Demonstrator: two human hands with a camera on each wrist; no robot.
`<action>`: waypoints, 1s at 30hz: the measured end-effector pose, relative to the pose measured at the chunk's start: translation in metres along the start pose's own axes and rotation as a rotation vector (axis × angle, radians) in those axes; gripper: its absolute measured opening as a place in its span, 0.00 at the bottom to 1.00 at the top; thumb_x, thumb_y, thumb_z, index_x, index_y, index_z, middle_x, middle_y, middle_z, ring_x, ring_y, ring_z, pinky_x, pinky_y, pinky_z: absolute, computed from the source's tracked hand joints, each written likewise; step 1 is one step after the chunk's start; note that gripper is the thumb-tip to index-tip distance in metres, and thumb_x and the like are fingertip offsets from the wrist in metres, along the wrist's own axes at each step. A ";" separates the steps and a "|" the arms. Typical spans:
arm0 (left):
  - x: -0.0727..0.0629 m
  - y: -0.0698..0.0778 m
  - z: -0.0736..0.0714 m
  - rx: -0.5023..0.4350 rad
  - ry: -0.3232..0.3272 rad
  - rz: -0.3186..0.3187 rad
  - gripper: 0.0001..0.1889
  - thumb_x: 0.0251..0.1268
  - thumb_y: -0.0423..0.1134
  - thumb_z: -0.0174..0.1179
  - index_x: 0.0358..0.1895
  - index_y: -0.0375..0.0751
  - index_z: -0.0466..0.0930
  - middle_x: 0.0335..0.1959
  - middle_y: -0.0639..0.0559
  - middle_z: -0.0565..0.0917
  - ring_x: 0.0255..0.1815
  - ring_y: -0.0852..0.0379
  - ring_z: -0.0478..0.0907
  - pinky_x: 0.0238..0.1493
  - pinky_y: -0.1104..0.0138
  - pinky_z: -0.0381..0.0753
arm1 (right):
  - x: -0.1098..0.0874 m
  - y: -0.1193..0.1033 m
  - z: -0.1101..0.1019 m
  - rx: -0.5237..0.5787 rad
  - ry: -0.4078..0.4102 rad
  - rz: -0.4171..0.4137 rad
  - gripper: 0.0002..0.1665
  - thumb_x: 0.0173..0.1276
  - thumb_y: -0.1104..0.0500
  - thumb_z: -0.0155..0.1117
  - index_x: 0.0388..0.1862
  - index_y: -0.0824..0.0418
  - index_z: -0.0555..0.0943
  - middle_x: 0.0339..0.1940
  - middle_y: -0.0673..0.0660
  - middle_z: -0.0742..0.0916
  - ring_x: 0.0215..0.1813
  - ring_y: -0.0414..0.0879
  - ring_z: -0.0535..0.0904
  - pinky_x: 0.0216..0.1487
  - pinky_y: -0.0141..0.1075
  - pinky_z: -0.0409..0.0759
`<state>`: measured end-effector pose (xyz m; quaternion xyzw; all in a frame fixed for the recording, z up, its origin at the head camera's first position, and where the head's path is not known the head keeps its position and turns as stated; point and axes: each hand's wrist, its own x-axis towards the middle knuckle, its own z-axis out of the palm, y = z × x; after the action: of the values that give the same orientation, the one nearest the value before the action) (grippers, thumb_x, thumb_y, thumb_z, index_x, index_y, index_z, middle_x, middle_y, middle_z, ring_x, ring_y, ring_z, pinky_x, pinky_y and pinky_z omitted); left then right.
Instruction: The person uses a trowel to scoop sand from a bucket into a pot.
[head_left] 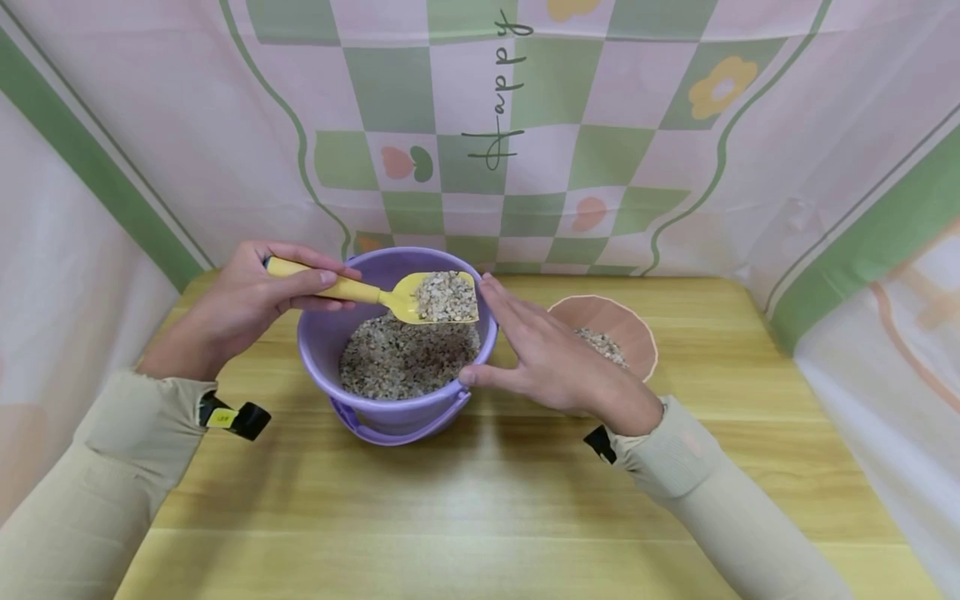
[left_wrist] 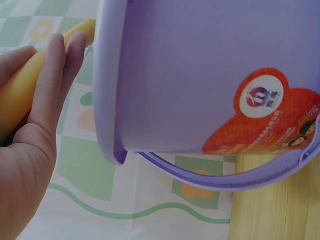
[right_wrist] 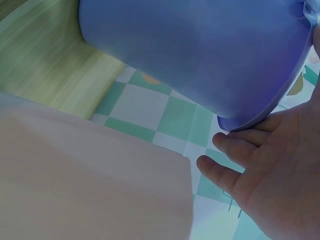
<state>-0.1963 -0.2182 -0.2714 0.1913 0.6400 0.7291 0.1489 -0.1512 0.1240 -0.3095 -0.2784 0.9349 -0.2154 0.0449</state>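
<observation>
Loaded yellow scoop [head_left: 403, 302] held over purple bucket [head_left: 378, 265].
Left hand [head_left: 258, 287] grips the handle [head_left: 352, 289]; right hand [head_left: 551, 358], fingers extended and thumb apart, touches the bucket's rim [head_left: 382, 402].

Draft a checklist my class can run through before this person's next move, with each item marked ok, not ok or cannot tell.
1. Left hand gripping the yellow plastic scoop: ok.
2. Pale, coarse grit on the scoop, above the round purple plastic bucket: ok.
3. Bucket upright on the wood-grained table: ok.
4. Right hand touching the bucket: ok.
5. Round peach-pink bowl unobstructed in the head view: not ok; the right hand hides part.
6. Amount of grit in the bowl: cannot tell; partly hidden.
</observation>
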 end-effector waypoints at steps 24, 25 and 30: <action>0.010 0.007 0.017 -0.072 -0.070 0.020 0.09 0.67 0.23 0.60 0.47 0.21 0.82 0.46 0.31 0.85 0.43 0.35 0.85 0.49 0.51 0.82 | -0.012 0.011 -0.008 -0.054 -0.023 0.039 0.60 0.66 0.21 0.47 0.80 0.45 0.29 0.82 0.45 0.38 0.82 0.47 0.40 0.80 0.49 0.49; 0.011 0.007 0.017 -0.075 -0.065 0.017 0.09 0.66 0.23 0.61 0.47 0.21 0.82 0.46 0.31 0.85 0.44 0.34 0.85 0.49 0.50 0.82 | -0.013 0.012 -0.008 -0.057 -0.025 0.041 0.60 0.66 0.22 0.47 0.80 0.45 0.29 0.82 0.46 0.39 0.82 0.48 0.40 0.80 0.49 0.49; 0.015 0.009 0.023 -0.073 -0.055 0.017 0.09 0.66 0.23 0.61 0.46 0.21 0.82 0.46 0.31 0.85 0.44 0.34 0.85 0.49 0.49 0.81 | -0.020 0.020 -0.010 -0.033 -0.040 0.057 0.60 0.67 0.24 0.50 0.81 0.49 0.32 0.83 0.49 0.41 0.82 0.51 0.41 0.80 0.51 0.48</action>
<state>-0.1987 -0.1927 -0.2590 0.2112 0.6069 0.7478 0.1671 -0.1463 0.1535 -0.3101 -0.2565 0.9449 -0.1928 0.0651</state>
